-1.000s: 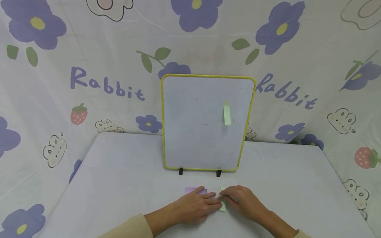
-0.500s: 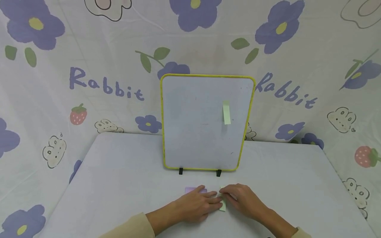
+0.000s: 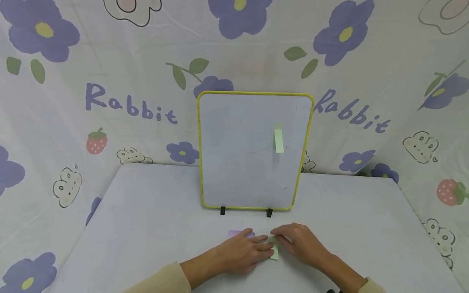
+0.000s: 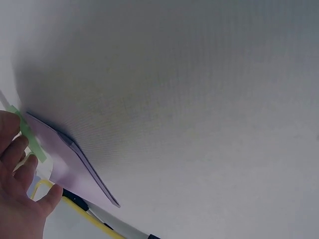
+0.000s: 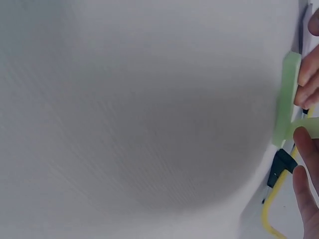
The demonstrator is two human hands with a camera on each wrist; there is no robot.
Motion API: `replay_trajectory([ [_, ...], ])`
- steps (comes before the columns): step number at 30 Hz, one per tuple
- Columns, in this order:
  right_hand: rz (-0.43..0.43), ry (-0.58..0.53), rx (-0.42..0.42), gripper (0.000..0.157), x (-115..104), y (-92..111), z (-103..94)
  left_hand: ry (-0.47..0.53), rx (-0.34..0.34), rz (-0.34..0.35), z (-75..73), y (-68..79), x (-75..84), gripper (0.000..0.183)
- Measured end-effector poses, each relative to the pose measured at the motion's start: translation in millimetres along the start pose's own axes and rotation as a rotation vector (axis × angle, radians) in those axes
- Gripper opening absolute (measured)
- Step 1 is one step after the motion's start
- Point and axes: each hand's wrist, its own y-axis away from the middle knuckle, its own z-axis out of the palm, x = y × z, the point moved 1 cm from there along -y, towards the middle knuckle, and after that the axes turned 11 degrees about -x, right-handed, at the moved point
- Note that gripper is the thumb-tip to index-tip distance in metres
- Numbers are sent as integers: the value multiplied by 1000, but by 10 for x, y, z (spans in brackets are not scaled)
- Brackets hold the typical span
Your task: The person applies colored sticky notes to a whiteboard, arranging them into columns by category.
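Low in the centre of the head view, the right hand pinches one leaf curling up off a green sticky-note pad, while the left hand presses flat fingers on that pad, a purple pad just beyond it. The leaf looks featherlight, limp and easily creased, best taken at its free end. The desk lies open on both sides; above centre a yellow-framed whiteboard stands, bearing a green strip.

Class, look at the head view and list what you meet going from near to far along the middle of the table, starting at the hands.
Left hand and right hand at the green note pad → purple note pad → whiteboard → green note stuck on it.
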Motion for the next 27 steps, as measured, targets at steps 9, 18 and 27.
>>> replay_trajectory([
  [9, 15, -19, 12, 24, 29, -99, -158, 32, -13, 11, 11, -23, -4, 43],
  [18, 57, 67, 45, 23, 51, -274, -384, 65, -38, 14, 15, -42, -8, 43],
  [27, -36, 148, 220, 31, 61, -476, -541, 43, -36, 12, -12, -31, -9, 43],
])
